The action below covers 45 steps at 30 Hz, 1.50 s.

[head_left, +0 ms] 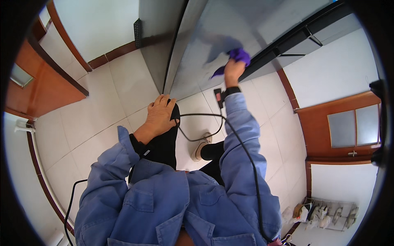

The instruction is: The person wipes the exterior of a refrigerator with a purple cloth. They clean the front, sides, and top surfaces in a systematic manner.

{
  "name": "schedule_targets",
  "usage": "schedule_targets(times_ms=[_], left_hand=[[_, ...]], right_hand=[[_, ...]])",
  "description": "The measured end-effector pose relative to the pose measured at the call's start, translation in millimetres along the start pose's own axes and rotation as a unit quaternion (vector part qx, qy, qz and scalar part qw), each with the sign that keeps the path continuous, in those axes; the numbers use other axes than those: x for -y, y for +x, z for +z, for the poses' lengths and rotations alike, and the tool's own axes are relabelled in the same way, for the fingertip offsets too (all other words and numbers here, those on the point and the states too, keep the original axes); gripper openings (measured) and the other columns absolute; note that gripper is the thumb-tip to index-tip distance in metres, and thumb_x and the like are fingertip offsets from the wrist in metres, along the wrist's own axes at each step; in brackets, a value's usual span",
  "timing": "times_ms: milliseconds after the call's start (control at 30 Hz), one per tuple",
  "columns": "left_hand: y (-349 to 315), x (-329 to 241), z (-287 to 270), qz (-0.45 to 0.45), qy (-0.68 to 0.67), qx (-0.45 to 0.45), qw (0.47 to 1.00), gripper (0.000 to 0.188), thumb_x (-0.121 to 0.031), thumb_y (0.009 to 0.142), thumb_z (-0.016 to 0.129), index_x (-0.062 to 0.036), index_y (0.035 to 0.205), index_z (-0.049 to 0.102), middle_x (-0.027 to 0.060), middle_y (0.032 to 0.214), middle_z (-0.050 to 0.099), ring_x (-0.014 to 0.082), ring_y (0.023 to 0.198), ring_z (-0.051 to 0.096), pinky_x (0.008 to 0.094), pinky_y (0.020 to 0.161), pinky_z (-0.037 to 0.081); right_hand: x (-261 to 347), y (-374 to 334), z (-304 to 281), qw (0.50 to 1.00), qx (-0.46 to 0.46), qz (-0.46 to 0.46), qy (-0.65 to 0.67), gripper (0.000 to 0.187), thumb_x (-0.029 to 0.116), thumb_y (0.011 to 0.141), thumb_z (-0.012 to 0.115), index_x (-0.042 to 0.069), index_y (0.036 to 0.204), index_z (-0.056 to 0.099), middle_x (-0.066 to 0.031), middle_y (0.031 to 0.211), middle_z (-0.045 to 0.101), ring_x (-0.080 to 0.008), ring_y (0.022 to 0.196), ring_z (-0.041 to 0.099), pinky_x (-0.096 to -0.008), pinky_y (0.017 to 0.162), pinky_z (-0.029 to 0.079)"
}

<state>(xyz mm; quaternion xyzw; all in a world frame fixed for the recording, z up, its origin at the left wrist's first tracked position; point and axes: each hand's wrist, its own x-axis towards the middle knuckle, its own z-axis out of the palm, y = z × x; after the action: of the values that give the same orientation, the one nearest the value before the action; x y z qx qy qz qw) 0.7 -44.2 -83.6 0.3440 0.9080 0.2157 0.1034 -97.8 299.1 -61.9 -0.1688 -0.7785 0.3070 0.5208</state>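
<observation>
A purple cloth [240,55] is bunched in my right hand [234,73], its fingers closed round it. The cloth is against the smooth grey door [193,53] of a large appliance that looks like a refrigerator, near the door's lower right part. One corner of the cloth hangs down beside the hand. My left hand [159,117] lies flat on my black-trousered knee [164,143], fingers stretched out, holding nothing. Its fingertips come close to the bottom corner of the appliance.
A black cable [246,153] loops across my front and right sleeve. Pale floor tiles [96,110] surround my shoe [199,149]. Wooden doors stand at left [45,88] and right [340,127]. A wire rack [332,215] with bagged items is at lower right.
</observation>
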Motion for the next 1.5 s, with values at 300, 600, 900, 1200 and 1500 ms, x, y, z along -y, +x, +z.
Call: schedule_targets(times_ms=[300, 600, 900, 1200, 1500], left_hand=[[3.3, 2.8, -3.6, -0.008, -0.016, -0.043, 0.999, 0.075, -0.032, 0.077, 0.08, -0.0074, 0.141, 0.051, 0.017, 0.148, 0.044, 0.0359, 0.142, 0.036, 0.0552, 0.111, 0.032], [14.2, -3.9, -0.3, 0.004, -0.02, -0.045, 0.999, 0.075, -0.032, 0.074, 0.082, -0.0085, 0.139, 0.052, 0.0158, 0.142, 0.048, 0.0363, 0.139, 0.04, 0.0542, 0.11, 0.034], [9.8, 7.4, -2.7, -0.014, -0.021, -0.068, 0.997, 0.071, -0.03, 0.073, 0.083, -0.0083, 0.135, 0.055, 0.0152, 0.142, 0.049, 0.0357, 0.137, 0.042, 0.0523, 0.108, 0.037], [21.0, 2.8, 1.1, -0.006, -0.022, -0.061, 0.998, 0.07, -0.029, 0.073, 0.083, -0.0092, 0.134, 0.057, 0.0152, 0.141, 0.05, 0.0369, 0.135, 0.044, 0.0516, 0.108, 0.037], [31.0, -4.8, 1.7, -0.004, -0.011, -0.053, 0.999, 0.069, -0.029, 0.071, 0.083, -0.009, 0.132, 0.057, 0.0148, 0.141, 0.05, 0.0374, 0.135, 0.044, 0.0508, 0.107, 0.038]], right_hand=[[-40.8, 182.8, -7.6, 0.934, -0.06, 0.029, -0.352, 0.024, 0.018, 0.089, 0.063, -0.004, 0.096, 0.066, -0.024, 0.095, 0.067, -0.0417, 0.092, 0.069, -0.0518, 0.08, 0.056], [-185.7, 7.0, 22.5, 0.959, 0.165, 0.079, -0.216, 0.017, 0.008, 0.084, 0.061, -0.001, 0.099, 0.065, -0.0249, 0.102, 0.069, -0.0441, 0.102, 0.066, -0.0481, 0.091, 0.051], [-166.4, 211.1, -28.2, 0.947, -0.03, 0.02, -0.318, 0.016, 0.014, 0.082, 0.067, -0.001, 0.079, 0.073, -0.0242, 0.08, 0.071, -0.0434, 0.079, 0.071, -0.0515, 0.073, 0.056], [-238.0, -152.4, 90.5, 0.751, 0.483, -0.015, -0.45, 0.017, 0.015, 0.087, 0.063, 0.001, 0.082, 0.071, -0.0268, 0.104, 0.072, -0.0389, 0.102, 0.069, -0.0469, 0.083, 0.053], [-303.9, -16.2, 37.2, 0.927, 0.094, 0.223, -0.287, 0.021, 0.018, 0.084, 0.061, 0.0, 0.08, 0.072, -0.0207, 0.087, 0.074, -0.0429, 0.082, 0.071, -0.0499, 0.071, 0.054]])
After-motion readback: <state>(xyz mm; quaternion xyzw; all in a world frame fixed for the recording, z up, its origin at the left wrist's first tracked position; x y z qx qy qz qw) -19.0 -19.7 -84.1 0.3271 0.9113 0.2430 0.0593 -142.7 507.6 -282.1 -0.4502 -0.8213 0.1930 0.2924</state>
